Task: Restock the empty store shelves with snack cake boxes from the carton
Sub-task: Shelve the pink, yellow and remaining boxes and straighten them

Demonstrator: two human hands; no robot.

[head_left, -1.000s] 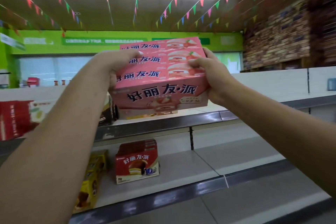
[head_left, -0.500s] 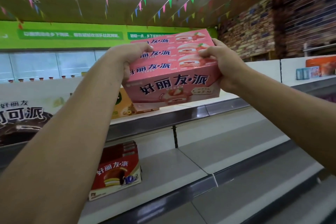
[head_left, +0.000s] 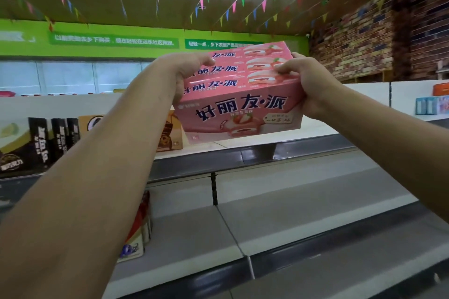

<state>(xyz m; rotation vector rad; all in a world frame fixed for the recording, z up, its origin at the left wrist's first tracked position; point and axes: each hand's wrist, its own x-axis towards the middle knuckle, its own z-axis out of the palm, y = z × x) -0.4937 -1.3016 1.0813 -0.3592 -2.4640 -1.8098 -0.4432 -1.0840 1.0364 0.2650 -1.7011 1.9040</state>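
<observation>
Hands, left (head_left: pixel 187 68) and right (head_left: pixel 308 82), grip stacked pink boxes (head_left: pixel 240 104) above top shelf (head_left: pixel 255 155)

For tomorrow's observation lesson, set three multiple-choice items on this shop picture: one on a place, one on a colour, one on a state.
1. Where does the red box stand?
A. on the floor
B. on the second shelf down
C. in a trolley

2. What colour is the held snack cake pack?
A. pink
B. blue
C. green

3. How is the pack held?
A. by one hand alone
B. resting unheld
C. between both hands

Answers: 1 B, it sits on that shelf's board at the left; 2 A, its faces are pink; 3 C, the left hand and right hand grip opposite ends.
</observation>
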